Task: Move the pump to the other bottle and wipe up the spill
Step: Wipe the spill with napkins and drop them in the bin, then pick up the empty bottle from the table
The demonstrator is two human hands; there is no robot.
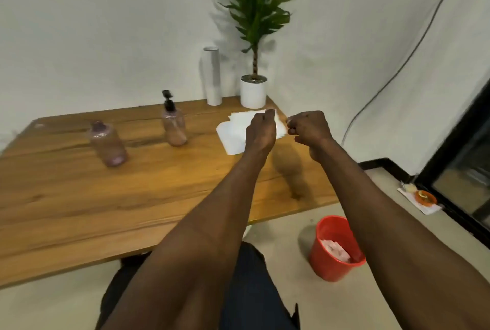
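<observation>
On the table (79, 197), the pump (168, 102) sits on the far bottle (174, 128) of pinkish liquid; the near bottle (107, 144) has none. A red bucket (328, 266) holds crumpled tissue. The left hand (261, 132) pinches the white paper stack (233, 134); the right hand (309, 128) is curled beside it, well right of the bottles; whether it holds anything is unclear.

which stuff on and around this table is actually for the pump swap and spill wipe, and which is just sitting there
For the job:
- bottle with the black pump
- pumpless bottle
- white paper napkins, under the left hand
- red bin, probably for used wipes

Just lying about:
- potted plant
- white cylinder
- orange dish on the floor
</observation>
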